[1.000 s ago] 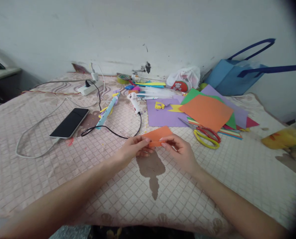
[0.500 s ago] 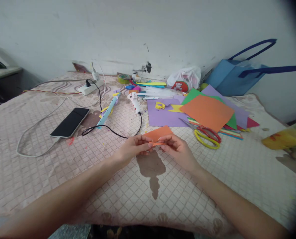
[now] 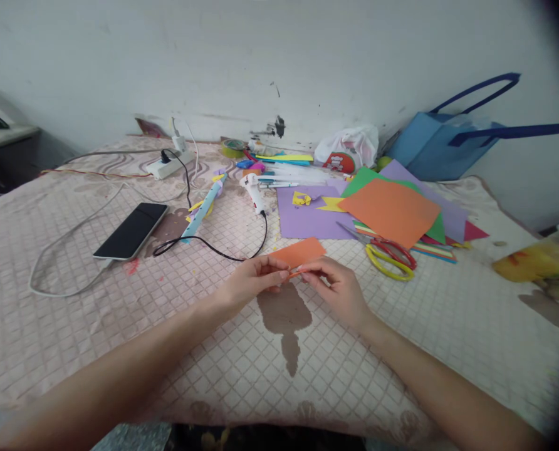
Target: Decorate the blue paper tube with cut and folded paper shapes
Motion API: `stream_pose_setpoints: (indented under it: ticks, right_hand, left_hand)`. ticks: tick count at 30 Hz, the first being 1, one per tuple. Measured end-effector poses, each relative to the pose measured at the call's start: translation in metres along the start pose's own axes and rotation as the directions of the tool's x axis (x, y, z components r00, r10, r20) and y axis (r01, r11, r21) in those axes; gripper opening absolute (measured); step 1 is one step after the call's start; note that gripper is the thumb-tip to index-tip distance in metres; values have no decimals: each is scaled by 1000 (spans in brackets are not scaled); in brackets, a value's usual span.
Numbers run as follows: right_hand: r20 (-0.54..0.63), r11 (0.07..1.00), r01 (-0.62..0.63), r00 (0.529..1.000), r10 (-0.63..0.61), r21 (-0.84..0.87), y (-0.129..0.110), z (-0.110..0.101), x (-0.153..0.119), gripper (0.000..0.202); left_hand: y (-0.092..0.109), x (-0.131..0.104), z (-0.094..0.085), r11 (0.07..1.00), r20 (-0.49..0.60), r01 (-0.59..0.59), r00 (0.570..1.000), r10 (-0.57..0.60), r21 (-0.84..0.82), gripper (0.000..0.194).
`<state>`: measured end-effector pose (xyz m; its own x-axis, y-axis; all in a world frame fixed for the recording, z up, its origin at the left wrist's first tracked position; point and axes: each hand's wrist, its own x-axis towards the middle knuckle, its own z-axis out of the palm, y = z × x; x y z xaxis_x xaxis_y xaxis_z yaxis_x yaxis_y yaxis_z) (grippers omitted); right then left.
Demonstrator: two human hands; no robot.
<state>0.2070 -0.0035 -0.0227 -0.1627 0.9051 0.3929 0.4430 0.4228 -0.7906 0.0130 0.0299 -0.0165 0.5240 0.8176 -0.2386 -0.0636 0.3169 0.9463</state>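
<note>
Between my hands is a small orange piece of paper (image 3: 301,251), its near edge folded over in a narrow strip. My left hand (image 3: 261,275) pinches the left part of that folded edge. On the right side of the fold, my right hand (image 3: 329,280) grips it with thumb and fingers. The fingers partly cover the fold. Beyond the hands lies a white glue gun (image 3: 252,193) with a black cord. To the right are scissors (image 3: 388,257) with red and yellow handles, beside a stack of coloured sheets topped by an orange sheet (image 3: 392,212).
A phone (image 3: 131,230) on a white cable lies at the left, with a power strip (image 3: 169,164) behind it. A purple sheet (image 3: 303,224) carries a small yellow paper bow (image 3: 301,198). A blue bag (image 3: 442,147) stands back right. The patterned tablecloth (image 3: 204,363) has brown patches.
My right hand's fingers have shifted slightly along the folded edge, and the fold now tilts up a little at the right. The left hand stays nearly in place.
</note>
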Motion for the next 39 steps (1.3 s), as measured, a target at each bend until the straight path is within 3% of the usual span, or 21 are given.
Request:
stream_pose_setpoints:
  ticks: [7,11,15,21,29,35,39]
  right_hand:
    - [10,994,102,995,-102,-26,0,-1,-1,17]
    - [13,996,-39,999,38,83,2,2,-3,15]
    - [73,941,-198,980,185,274,4,5,-4,23]
    - [97,891,-289,957,272,350,2,4,-3,25]
    - [120,895,-284,959,258,343,-1,4,-2,25]
    - [103,931,-224,974,203,288,-1,4,-3,38]
    - [96,956,-190,980,172,225,0,4,-4,30]
  left_hand:
    - [3,-1,1,999,34,3,999,-4,37,31]
    - [3,-1,0,999,22,-4,1000,4,34,30]
    - [2,-1,1,999,11,-4,1000,4,35,29]
    - [1,-1,1,995,-78,-71,994,76,65,32]
    - [1,0,1,995,-110,-89,990,93,39,34]
    - [0,-2,1,996,-96,-89,992,87,-18,36]
    - [-3,0,0,994,-65,-99,993,97,-39,35]
